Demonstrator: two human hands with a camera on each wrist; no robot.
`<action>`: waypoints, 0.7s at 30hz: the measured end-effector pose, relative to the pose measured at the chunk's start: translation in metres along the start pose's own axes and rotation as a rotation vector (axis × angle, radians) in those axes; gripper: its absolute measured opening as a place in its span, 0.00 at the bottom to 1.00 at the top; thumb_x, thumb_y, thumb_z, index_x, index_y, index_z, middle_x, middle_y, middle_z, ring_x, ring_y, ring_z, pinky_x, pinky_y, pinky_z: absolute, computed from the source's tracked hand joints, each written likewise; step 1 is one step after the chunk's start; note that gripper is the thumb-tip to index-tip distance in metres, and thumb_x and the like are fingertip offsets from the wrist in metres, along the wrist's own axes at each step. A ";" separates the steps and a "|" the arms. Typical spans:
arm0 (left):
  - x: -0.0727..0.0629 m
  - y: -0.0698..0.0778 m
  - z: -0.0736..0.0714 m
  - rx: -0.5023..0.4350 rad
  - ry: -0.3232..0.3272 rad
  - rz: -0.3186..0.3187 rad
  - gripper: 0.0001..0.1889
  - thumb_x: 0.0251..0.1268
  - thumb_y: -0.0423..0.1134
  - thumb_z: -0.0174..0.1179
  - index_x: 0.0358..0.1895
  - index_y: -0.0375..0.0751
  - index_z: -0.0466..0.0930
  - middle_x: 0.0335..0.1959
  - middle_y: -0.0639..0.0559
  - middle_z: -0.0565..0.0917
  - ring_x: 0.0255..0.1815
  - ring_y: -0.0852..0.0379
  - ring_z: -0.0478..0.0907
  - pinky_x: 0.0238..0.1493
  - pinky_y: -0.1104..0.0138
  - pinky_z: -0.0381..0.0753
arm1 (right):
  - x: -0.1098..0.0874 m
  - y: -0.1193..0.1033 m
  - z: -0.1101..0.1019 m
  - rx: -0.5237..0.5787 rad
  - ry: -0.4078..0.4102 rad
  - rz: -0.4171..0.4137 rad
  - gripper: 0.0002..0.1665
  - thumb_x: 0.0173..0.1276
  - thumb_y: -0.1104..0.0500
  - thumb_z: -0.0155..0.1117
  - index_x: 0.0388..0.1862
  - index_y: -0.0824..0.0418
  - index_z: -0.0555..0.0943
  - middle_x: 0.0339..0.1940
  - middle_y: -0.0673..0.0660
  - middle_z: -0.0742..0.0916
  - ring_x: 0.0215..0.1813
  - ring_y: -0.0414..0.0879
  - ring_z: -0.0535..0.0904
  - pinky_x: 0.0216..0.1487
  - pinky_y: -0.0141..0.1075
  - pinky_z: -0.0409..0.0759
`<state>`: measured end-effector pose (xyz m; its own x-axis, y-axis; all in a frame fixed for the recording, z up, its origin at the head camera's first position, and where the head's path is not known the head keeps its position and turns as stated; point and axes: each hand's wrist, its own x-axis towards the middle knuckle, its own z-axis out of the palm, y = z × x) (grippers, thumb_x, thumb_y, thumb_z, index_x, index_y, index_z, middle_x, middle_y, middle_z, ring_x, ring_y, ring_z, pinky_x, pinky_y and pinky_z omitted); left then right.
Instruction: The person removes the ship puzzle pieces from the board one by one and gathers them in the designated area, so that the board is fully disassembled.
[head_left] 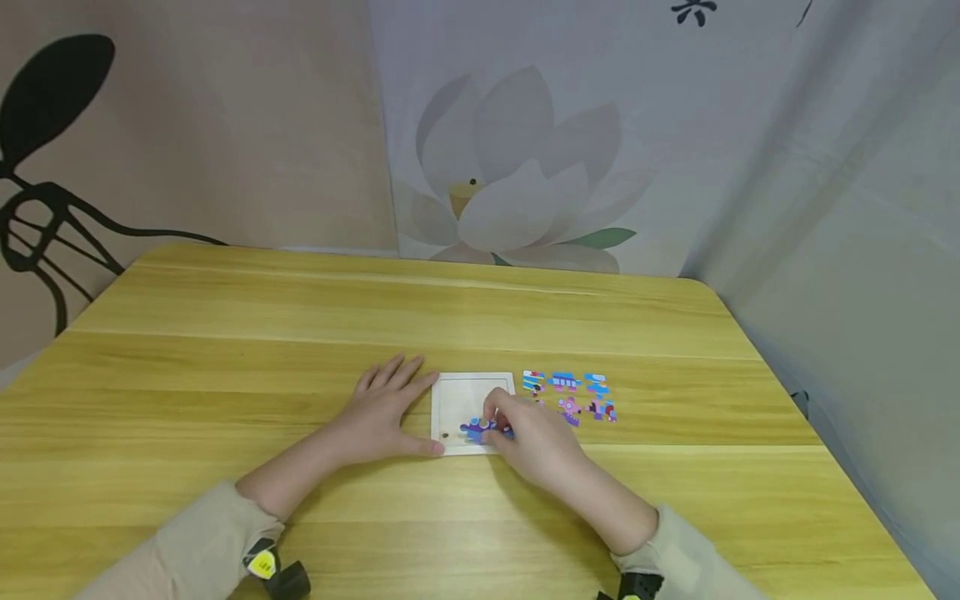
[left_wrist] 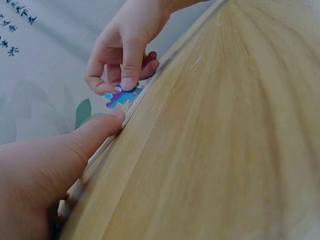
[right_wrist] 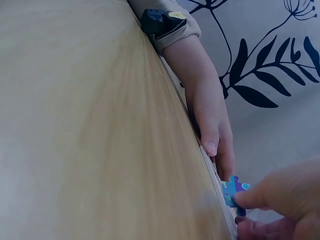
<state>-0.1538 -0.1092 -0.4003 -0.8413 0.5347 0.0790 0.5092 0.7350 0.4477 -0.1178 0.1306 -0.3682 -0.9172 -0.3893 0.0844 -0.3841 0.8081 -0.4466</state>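
A white puzzle tray (head_left: 459, 400) with a thin raised border lies on the wooden table. My left hand (head_left: 382, 421) rests at its left side with fingers spread, the thumb at the lower left corner and a fingertip near the upper left. Between the thumb and fingers of my right hand (head_left: 542, 442) is a blue and purple jigsaw piece (left_wrist: 117, 100), held over the tray's lower part. In the right wrist view that jigsaw piece (right_wrist: 231, 189) stands tilted up from the tray. My right fingers hide part of it in the head view.
Several loose jigsaw pieces (head_left: 565, 382) lie in two rows right of the tray, the lower left one partly behind my right hand. The wooden table (head_left: 300, 317) reaches back to a curtain (head_left: 540, 167) printed with a flower.
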 end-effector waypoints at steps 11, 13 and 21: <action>-0.001 0.002 -0.001 0.011 -0.003 -0.007 0.56 0.44 0.75 0.60 0.73 0.42 0.59 0.75 0.39 0.50 0.75 0.36 0.39 0.67 0.37 0.37 | -0.003 0.001 -0.001 0.115 0.030 0.029 0.08 0.64 0.60 0.67 0.34 0.50 0.75 0.27 0.42 0.80 0.24 0.38 0.70 0.26 0.33 0.70; -0.001 0.002 -0.001 0.017 -0.004 -0.010 0.56 0.44 0.75 0.60 0.73 0.42 0.59 0.75 0.39 0.51 0.74 0.35 0.40 0.66 0.37 0.38 | -0.004 0.001 -0.002 0.152 0.042 0.039 0.08 0.64 0.60 0.67 0.33 0.49 0.76 0.27 0.41 0.79 0.23 0.37 0.69 0.25 0.32 0.69; -0.001 0.002 -0.003 0.014 -0.021 -0.017 0.56 0.45 0.75 0.59 0.74 0.43 0.57 0.76 0.39 0.49 0.75 0.36 0.38 0.67 0.37 0.36 | -0.009 0.004 -0.012 0.333 0.138 0.048 0.08 0.63 0.65 0.67 0.35 0.52 0.79 0.27 0.44 0.80 0.18 0.40 0.66 0.19 0.31 0.65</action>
<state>-0.1526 -0.1093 -0.3972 -0.8459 0.5308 0.0526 0.4975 0.7496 0.4365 -0.1123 0.1426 -0.3604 -0.9478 -0.2725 0.1656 -0.3054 0.6267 -0.7169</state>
